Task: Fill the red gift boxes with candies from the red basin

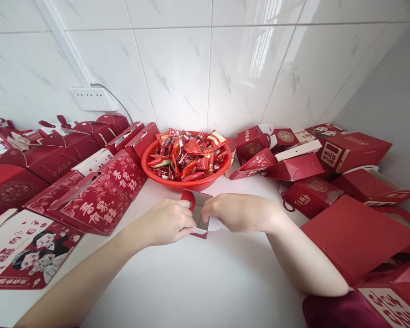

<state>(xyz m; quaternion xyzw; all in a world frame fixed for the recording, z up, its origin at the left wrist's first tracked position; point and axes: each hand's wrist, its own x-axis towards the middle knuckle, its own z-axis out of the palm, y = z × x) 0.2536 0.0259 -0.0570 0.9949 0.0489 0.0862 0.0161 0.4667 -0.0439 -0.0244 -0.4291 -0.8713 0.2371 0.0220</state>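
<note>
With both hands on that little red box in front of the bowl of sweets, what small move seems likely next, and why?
Probably pressing the flaps into shape so the small red box stands open. The left hand and right hand pinch it from either side, its pale inside shows, and nothing is in it yet. The red bowl of wrapped sweets sits just behind.

Red bowl (149, 160), red-wrapped sweets (187, 155)
</note>
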